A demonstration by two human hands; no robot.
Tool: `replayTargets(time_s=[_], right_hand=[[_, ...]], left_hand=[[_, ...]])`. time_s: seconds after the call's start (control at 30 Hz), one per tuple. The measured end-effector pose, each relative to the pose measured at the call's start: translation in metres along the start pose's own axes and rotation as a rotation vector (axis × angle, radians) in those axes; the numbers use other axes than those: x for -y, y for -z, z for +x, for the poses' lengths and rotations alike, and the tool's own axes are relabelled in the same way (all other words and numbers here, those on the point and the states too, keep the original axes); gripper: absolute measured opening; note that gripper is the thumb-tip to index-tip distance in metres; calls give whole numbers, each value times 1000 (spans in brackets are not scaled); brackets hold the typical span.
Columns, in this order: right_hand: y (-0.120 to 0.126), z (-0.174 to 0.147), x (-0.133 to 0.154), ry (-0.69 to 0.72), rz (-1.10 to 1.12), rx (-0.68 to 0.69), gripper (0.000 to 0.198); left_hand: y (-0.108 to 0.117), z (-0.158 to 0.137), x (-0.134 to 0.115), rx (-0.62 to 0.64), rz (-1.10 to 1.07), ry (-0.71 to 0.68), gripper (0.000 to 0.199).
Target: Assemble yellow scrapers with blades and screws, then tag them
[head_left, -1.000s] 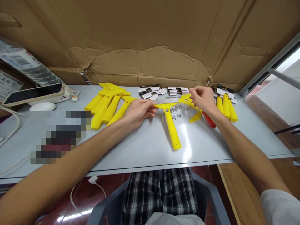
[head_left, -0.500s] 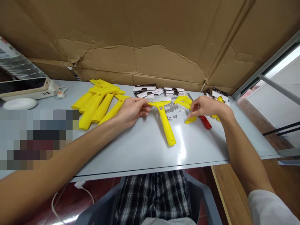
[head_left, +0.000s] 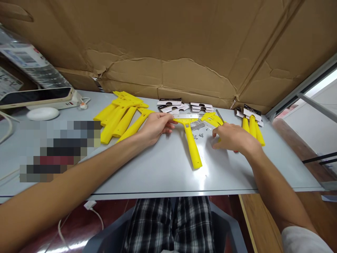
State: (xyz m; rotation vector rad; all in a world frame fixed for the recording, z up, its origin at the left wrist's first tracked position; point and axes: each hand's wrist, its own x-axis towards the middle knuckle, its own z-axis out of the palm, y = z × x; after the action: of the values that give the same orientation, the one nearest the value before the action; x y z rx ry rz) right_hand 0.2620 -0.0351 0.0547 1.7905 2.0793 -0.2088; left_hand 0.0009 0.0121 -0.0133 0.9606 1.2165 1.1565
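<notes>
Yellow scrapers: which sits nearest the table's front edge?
The middle scraper, pinched at its head by the left hand; those in the left pile and right group lie farther back.

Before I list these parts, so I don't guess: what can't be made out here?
Whether the right hand holds anything: head view, hidden by the hand itself.
Most of the red handle: head view, behind that hand.
How many metal bits: head view, too small.
The wrapped pack's far end: head view, cut off by the left edge.

The table (head_left: 158,168) bears yellow handles (head_left: 116,121), metal bits (head_left: 201,135) and cards (head_left: 201,106).
</notes>
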Motion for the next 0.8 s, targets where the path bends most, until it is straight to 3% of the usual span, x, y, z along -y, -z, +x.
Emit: replayTargets(time_s=[0.3, 0.57, 0.8], right_hand=[[-2, -5, 1, 45, -27, 32, 63], [5, -5, 5, 55, 11, 81, 58], [5, -4, 4, 126, 135, 53, 36]], left_hand=[[-1, 0, -1, -1, 12, -4, 7], [1, 1, 1, 12, 10, -2, 7], [-2, -2, -2, 10, 14, -2, 7]])
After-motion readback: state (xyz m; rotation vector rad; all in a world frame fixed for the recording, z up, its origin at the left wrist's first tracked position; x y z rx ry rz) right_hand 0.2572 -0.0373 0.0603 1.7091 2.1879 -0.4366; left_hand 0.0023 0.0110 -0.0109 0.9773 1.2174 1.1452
